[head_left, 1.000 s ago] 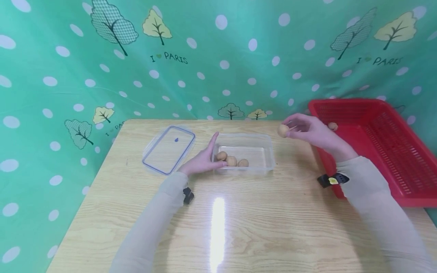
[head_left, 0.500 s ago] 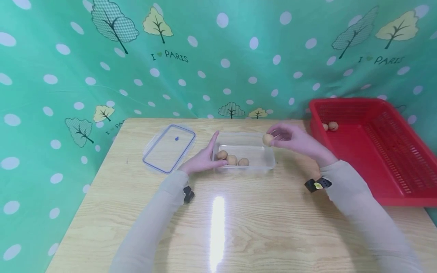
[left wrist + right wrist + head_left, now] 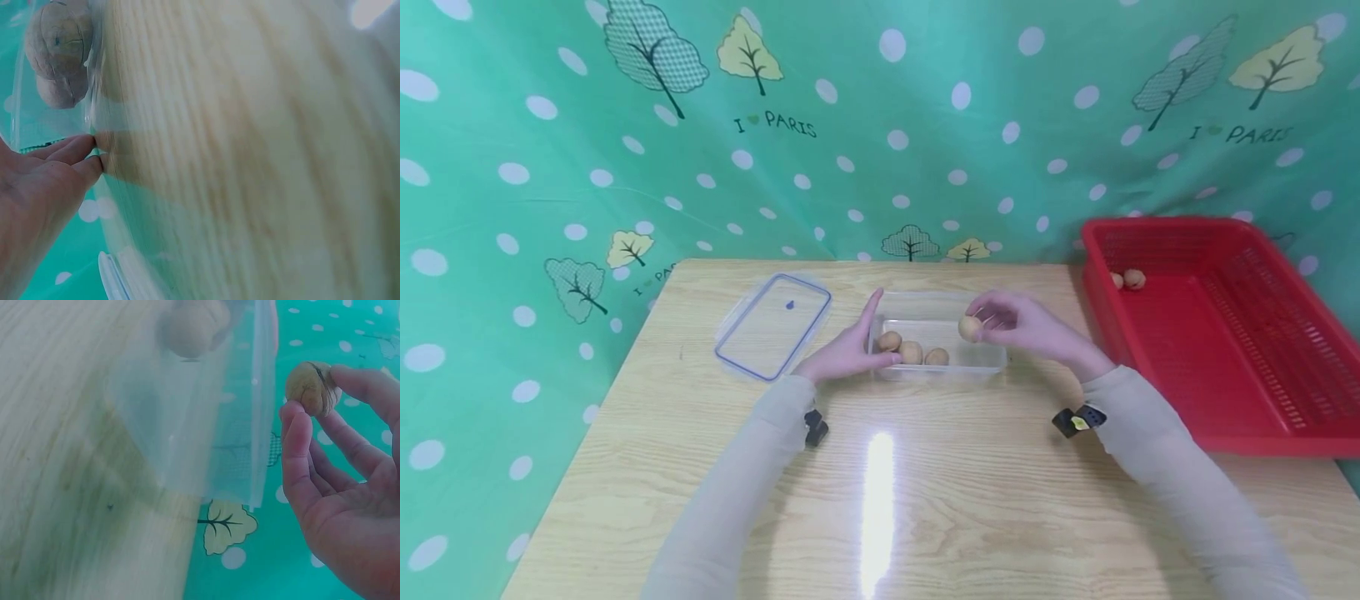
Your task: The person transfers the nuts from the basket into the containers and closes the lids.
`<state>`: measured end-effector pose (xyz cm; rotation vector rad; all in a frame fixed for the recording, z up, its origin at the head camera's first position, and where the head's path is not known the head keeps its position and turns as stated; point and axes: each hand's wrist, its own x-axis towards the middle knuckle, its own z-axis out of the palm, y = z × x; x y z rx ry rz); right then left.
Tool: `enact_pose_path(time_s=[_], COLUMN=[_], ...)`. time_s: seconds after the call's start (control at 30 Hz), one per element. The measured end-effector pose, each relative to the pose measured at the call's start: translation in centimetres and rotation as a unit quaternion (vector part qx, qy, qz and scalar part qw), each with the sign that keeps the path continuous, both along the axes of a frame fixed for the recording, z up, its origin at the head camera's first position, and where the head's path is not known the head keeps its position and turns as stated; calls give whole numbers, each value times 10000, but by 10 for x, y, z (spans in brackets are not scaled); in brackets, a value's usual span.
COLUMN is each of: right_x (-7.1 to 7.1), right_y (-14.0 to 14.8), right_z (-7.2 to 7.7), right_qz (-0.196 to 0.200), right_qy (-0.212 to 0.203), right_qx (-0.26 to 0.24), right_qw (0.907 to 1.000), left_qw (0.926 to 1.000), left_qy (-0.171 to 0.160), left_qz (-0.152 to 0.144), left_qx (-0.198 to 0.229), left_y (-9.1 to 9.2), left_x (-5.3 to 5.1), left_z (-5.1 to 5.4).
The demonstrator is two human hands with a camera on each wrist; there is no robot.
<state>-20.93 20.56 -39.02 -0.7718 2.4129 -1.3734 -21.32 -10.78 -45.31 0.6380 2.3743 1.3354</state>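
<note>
My right hand (image 3: 1018, 325) pinches a walnut (image 3: 970, 328) between thumb and fingertips, over the right half of a clear plastic box (image 3: 992, 360). In the right wrist view the walnut (image 3: 309, 387) shows a dark seam, and it is above the box rim. My left hand (image 3: 848, 352) rests against the box's left end, its thumb along the near side and a finger along the end wall. The left wrist view shows nearly straight fingers (image 3: 78, 150) touching the box. Inside, three walnuts (image 3: 911, 352) lie toward the left and near side.
A clear lid (image 3: 767, 329) with a blue seal lies left of the box. At the right stands a red plastic basket (image 3: 1157, 400), with two walnuts (image 3: 1134, 279) visible in its far left corner. A green patterned cloth (image 3: 850, 125) hangs behind the wooden table (image 3: 970, 492).
My right hand has carried the walnut leftward from beside the red basket to over the box. A second walnut in the basket has come into view. My left hand has stayed in place.
</note>
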Motion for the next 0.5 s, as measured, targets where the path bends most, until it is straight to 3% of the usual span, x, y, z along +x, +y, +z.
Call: enact_pose_path(time_s=[0.3,0.5], right_x=[-2,-3], right_y=[-15,-32], right_z=[-9,-14], right_qz=[175,284], right_qy=[71,122], right_qx=[-63,158], right_qw=[9998,9994], left_qw=[10000,9999], left_qy=[28,-23], left_qz=[21,76], left_qx=[-25,-105], left_y=[-1,-1], left_x=[-1,-1], left_z=[-1,-2])
